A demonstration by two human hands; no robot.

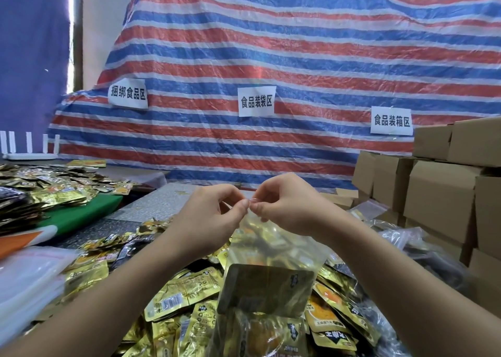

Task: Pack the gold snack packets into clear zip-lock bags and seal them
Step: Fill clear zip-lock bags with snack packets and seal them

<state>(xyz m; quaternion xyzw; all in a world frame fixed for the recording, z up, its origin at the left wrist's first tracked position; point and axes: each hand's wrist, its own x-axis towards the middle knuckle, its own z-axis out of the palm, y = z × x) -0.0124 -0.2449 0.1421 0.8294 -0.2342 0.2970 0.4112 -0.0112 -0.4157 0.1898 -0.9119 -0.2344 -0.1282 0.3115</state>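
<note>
Both hands meet at the middle of the scene, the left hand [214, 210] and right hand [284, 207] each pinching the top edge of a clear plastic zip-lock bag [271, 270] between thumb and fingertips. It hangs below them holding gold foil snack packets [267, 289], above a near heap of loose gold packets [179, 299]. Brown cardboard boxes [439, 194] are stacked at the right, before a far striped red, white and blue tarpaulin [271, 58].
</note>
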